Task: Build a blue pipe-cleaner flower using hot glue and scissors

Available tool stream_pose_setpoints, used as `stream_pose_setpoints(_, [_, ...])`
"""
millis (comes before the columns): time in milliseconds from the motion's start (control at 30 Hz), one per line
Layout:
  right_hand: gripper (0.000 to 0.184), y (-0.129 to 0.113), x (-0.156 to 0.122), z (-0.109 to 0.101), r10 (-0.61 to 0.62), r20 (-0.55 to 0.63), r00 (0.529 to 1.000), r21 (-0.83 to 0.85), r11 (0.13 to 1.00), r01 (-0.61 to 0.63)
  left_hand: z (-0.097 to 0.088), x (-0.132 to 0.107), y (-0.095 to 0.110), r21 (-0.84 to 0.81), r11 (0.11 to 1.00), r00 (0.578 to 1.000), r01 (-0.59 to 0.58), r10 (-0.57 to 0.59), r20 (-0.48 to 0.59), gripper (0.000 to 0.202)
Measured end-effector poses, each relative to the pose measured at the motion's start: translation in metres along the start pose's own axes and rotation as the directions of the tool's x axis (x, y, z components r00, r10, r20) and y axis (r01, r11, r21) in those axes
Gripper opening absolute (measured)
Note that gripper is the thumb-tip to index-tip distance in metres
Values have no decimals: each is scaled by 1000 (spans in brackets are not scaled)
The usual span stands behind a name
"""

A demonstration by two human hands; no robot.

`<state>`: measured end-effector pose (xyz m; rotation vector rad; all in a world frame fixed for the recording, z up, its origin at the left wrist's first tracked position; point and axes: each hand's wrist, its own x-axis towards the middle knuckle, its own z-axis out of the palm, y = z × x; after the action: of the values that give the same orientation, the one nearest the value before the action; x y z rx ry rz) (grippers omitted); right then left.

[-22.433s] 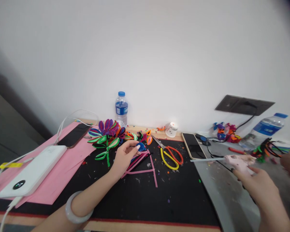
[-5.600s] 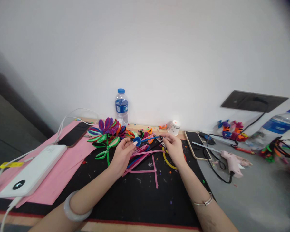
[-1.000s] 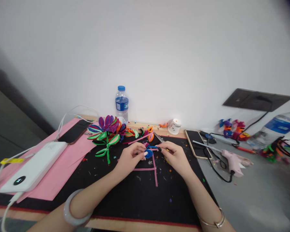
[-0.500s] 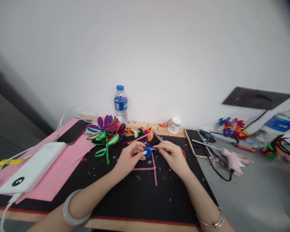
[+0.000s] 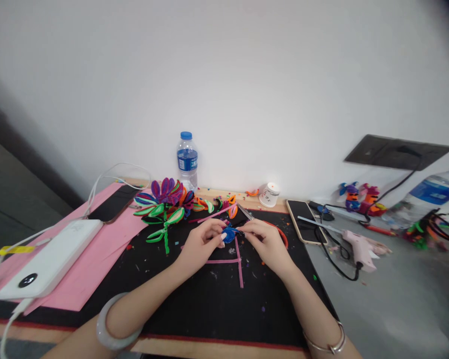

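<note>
Right hand [image 5: 266, 244] has brought its pinched strip [image 5: 236, 230] nearer the disc [image 5: 229, 236] left hand [image 5: 201, 245] grips; likely coiling, needing steady tension.

- Blue piece [image 5: 229, 236], hub of the clock: soft-looking, matt; finer texture too small to tell.
- Flower [image 5: 166, 191], 10 o'clock: fuzzy chenille.
- Bottle [image 5: 187, 161], 11 o'clock: clear, glossy plastic.
- Glue gun [image 5: 359, 247], 3 o'clock: smooth pink plastic.
- Bracelet [image 5: 328, 348], between 4 and 5: shiny, silvery metal.
- Mat [image 5: 217, 309], 6 o'clock: dull black; beyond it, the table's [image 5: 209, 347] pale wood edge.
- Sheets [image 5: 107, 252], 9 o'clock: matt pink paper.
</note>
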<state>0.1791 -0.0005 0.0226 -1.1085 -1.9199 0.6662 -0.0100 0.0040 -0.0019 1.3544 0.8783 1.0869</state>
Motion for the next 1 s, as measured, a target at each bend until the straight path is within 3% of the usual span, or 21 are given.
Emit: stream_pose_setpoints(1000, [22, -4, 0, -2, 24, 54, 998, 37, 999, -26, 0, -1, -1, 0, 1000, 999, 1, -1, 53, 19])
